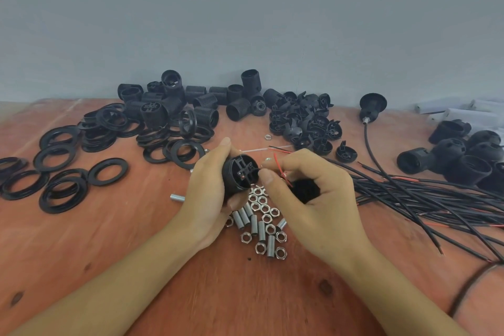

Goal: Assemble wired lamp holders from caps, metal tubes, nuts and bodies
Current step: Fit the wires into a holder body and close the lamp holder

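Gripping the black lamp holder body [240, 173] at the centre of the frame, the left hand [210, 191] curls its fingers [225, 144] round the ribbed wall. The right hand [308, 194] pinches a thin red wire [278, 165] at the body's open end, with a black part [305, 189] tucked in its palm. The body looks light, rigid plastic, safe to hold by the ribs. The wire is limp and probably best pinched near its tip.

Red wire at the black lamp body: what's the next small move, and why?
Probably feed the end of the thin red wire into the terminal of the black threaded plastic body. The left hand grips it, terminal face exposed; the fingers of the right hand pinch the wire at its rim.
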